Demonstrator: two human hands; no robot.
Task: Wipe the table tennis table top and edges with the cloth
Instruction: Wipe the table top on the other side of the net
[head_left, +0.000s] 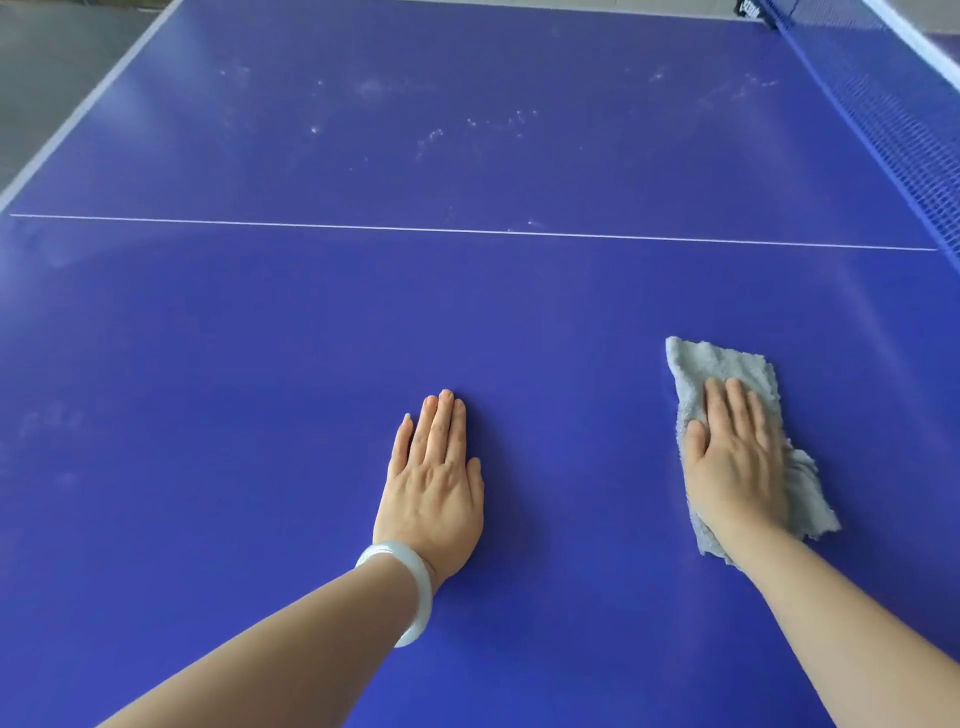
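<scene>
One desk: blue table tennis top, white-edged, thin white line across it; pale dusty smudges on the far half.
net: blue mesh, white top band, along the far right.
cloth: grey, fluffy, flat on the desk's near right part.
right hand: fingers straight and together, palm pressing on the cloth, gripping nothing.
left hand: flat on bare desk, fingers straight, holding nothing, apart from the cloth.
bangle: pale, round the left wrist.

Just 1 cam, head-worn, wide-angle: looks fwd & down across the table from its near side, close above the top; net at the table's far right.
</scene>
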